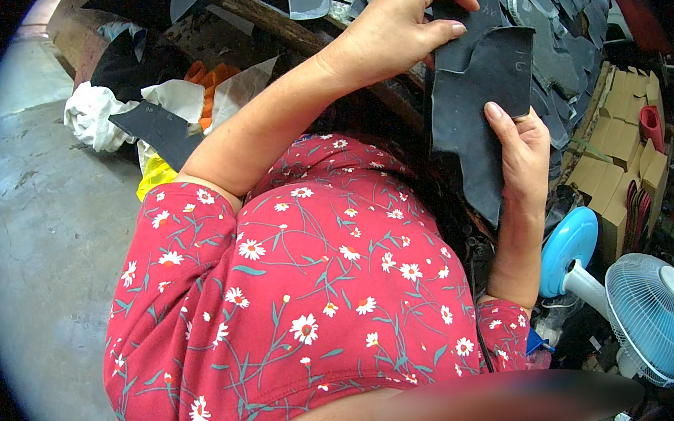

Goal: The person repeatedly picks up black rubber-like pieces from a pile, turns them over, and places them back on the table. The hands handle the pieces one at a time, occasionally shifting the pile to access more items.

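Observation:
My right hand (524,150) grips a flat black leather-like cut piece (480,86), with the thumb on its front face and the fingers mostly hidden behind. A faint pale mark shows near the piece's right edge, and its narrow end hangs toward my body. At the upper edge of the same piece, my left hand (429,22) is closed with thumb and forefinger curled close together. Its other fingers are partly hidden behind the piece. Beyond both hands, many similar dark cut pieces (558,39) lie overlapping on the work table.
Brown cardboard boxes (609,155) stand at the right. Nearer are a blue and white fan (655,315) and a round blue base (571,250). White cloth (92,116), orange material (212,85) and a yellow bag (156,174) lie at the left above the grey floor (54,275).

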`<act>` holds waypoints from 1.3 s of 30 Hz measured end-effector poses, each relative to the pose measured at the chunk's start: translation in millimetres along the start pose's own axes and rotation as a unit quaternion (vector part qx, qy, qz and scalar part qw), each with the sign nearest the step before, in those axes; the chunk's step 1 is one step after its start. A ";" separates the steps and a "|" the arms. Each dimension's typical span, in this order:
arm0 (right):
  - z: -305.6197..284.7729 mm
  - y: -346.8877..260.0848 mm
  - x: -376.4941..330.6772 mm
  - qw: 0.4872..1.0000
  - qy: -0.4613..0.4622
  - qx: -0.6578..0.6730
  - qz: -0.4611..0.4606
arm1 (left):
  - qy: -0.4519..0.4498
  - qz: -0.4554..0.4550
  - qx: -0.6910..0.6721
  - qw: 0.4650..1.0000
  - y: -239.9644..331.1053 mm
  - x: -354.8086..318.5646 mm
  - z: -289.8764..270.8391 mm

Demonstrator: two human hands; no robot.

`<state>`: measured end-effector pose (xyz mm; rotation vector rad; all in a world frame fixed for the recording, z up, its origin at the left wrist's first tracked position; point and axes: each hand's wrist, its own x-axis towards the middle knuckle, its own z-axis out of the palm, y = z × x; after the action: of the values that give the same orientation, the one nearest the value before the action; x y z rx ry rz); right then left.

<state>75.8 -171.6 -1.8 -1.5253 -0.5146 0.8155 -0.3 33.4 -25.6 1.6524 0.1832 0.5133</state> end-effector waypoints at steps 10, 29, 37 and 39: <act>-0.8 5.6 -2.0 1.000 0.014 0.017 -0.015 | -0.162 0.014 -0.133 0.978 5.0 -1.3 -8.0; -8.9 -8.2 0.7 0.981 0.057 -0.033 -0.182 | -0.211 0.040 -0.094 0.972 14.6 -8.1 4.8; -6.5 -7.1 1.7 0.988 0.053 0.048 -0.136 | -0.216 0.039 -0.131 0.967 20.4 -11.1 7.7; -5.8 -6.5 2.4 0.990 0.047 0.060 -0.119 | -0.183 0.069 -0.108 0.975 21.0 -10.8 11.6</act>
<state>82.6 -172.8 4.1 -1.3533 -0.5558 0.5768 -8.6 15.4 -8.3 1.5222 -0.2528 0.3103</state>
